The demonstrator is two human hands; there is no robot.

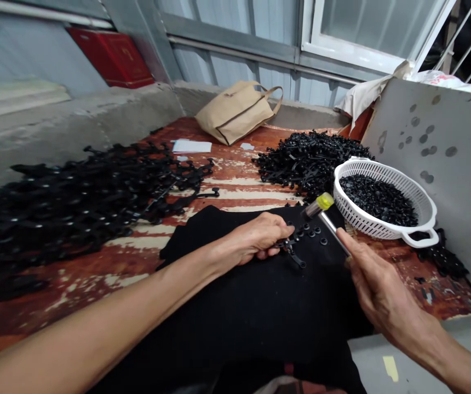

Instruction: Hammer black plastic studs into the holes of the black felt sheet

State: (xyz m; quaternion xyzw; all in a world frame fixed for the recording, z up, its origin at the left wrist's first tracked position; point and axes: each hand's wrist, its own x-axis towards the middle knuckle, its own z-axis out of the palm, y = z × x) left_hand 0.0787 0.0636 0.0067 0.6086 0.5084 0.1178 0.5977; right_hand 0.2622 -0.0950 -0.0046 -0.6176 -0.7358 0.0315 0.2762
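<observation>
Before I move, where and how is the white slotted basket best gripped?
Probably by the near looped handle of the white slotted basket, from the near side: it juts outward, with an opening for fingers. Keep it level: small black parts lie inside.

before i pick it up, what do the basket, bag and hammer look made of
Basket: white plastic, likely, semi-gloss, with moulded slots. Bag: matte tan cloth, perhaps canvas, judging by soft creases. Hammer: shiny metal handle by its glint; yellow tip possibly plastic.
</observation>
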